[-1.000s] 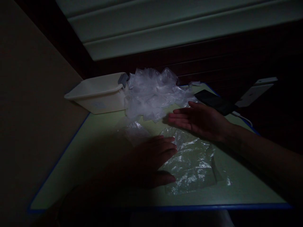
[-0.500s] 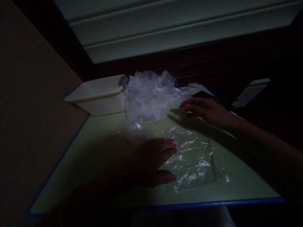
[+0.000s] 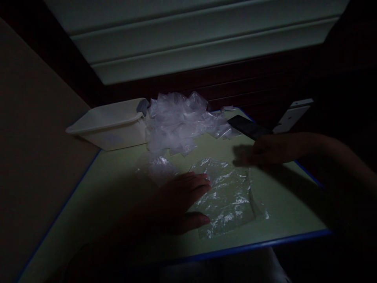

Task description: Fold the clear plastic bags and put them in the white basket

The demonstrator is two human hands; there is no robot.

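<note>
A clear, wrinkled plastic bag (image 3: 226, 196) lies flat on the pale green table (image 3: 282, 212). My left hand (image 3: 185, 196) rests at the bag's left edge, palm down, thumb and fingers apart. Another crumpled clear plastic bag (image 3: 161, 167) sits just beyond its fingers. My right hand (image 3: 268, 149) hovers above the table at the right, beyond the flat bag's far right corner. Its fingers look bent, but they are dark and smeared, so any hold is hidden. Close behind it lies a black, flat, phone-like object (image 3: 246, 125).
A heap of clear plastic bags (image 3: 179, 122) covers the back of the table. Left of it stands a white plastic bin (image 3: 123, 131) with a grey handle clip. A white phone (image 3: 291, 118) with an apple logo is at the far right. Blue edging (image 3: 259, 244) borders the table.
My right hand has drawn away from the bag heap towards me and right, its fingers now bent. More of the black object shows. My left hand stays on the bag; the view has shifted.
</note>
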